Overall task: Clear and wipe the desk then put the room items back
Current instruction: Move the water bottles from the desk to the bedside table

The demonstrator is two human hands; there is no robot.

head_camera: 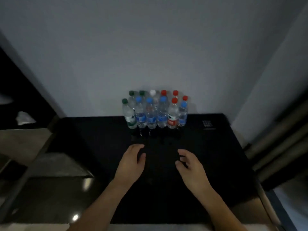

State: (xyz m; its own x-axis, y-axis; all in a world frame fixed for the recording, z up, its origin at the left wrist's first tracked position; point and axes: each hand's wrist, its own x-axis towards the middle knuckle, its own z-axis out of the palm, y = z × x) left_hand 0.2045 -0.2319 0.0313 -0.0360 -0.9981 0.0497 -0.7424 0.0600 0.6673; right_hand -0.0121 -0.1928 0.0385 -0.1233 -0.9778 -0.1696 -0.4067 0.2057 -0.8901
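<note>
Several plastic water bottles (155, 112) with green, blue, white and red caps stand in two rows at the back of the black desk (208, 155), against the wall. My left hand (131, 162) and my right hand (191, 165) hover over the middle of the desk, a little in front of the bottles. Both hands have loosely curled fingers and hold nothing. The room is dim, so the desk surface shows little detail.
A small pale label or sticker (207, 123) sits at the desk's back right. A white crumpled thing (25, 118) lies on a dark shelf to the left. Glossy floor (66, 189) lies left of the desk; dark curtains or panels (283, 139) stand at the right.
</note>
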